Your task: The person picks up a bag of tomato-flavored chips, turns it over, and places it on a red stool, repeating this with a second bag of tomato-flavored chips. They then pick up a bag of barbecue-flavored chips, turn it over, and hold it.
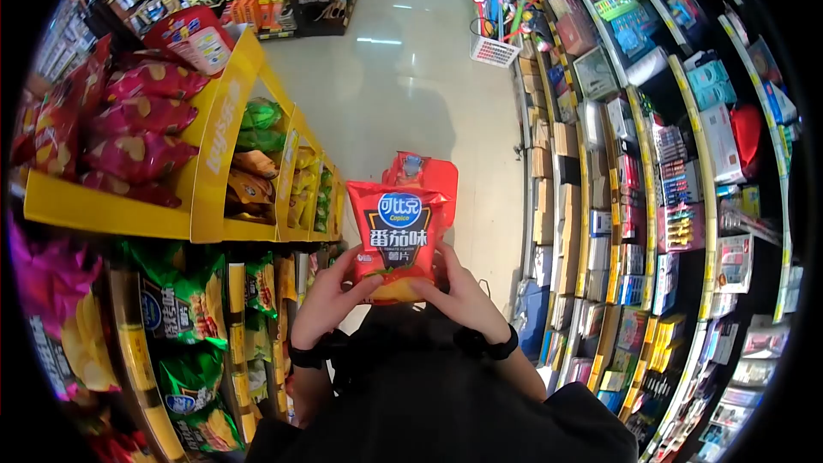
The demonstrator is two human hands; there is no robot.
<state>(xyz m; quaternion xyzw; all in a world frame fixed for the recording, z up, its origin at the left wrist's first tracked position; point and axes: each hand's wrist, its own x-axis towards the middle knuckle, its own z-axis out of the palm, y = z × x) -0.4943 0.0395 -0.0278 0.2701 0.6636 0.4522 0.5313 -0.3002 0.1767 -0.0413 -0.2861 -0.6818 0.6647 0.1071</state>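
Observation:
A red bag of potato chips (399,223) with a blue oval logo and white lettering is upright in front of my body. My left hand (330,298) grips its lower left side, thumb on the front and fingers behind. On the opposite lower side, my right hand (465,298) holds it the same way. Behind the bag's top edge shows another red piece of packaging (420,170), mostly hidden by the bag. Both wrists wear black bands.
To the left, a yellow display rack (206,167) holds pink, orange and green snack bags. Green chip bags (193,309) hang on shelves below it. Stationery shelves (634,231) line the right side. A white basket (495,50) stands on the pale tiled floor (386,86) farther along the aisle.

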